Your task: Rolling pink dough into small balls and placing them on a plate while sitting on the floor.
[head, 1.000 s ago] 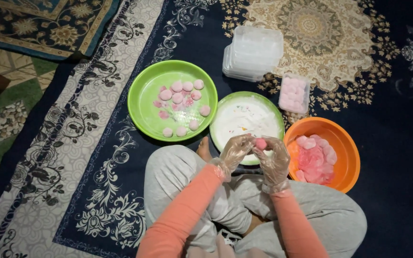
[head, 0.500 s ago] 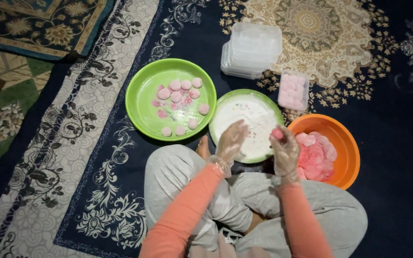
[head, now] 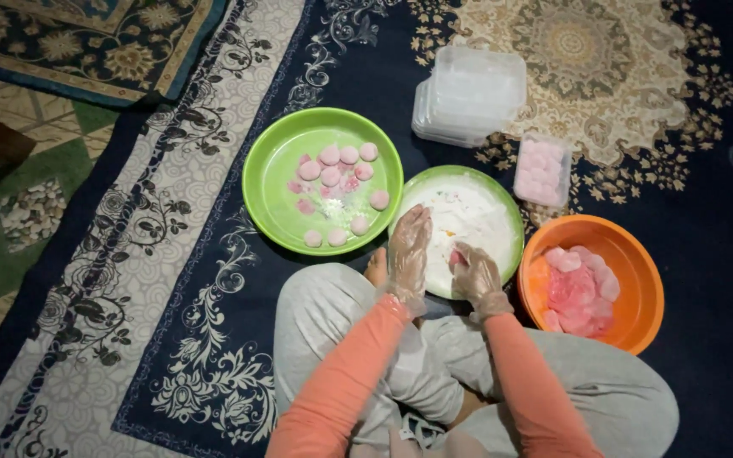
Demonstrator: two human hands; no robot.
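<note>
Both gloved hands (head: 439, 259) now lower over powdery white bowl (head: 502, 203).

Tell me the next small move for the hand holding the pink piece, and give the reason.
Probably roll the pink piece in the white powder of the middle green bowl. The right hand holds it low over that powder, the left hand hovers open beside it, and the finished pink balls in the large green bowl look dusted white.

Stacked clear lidded tubs (head: 471, 93) on the patterned carpet (head: 154, 254)
</note>
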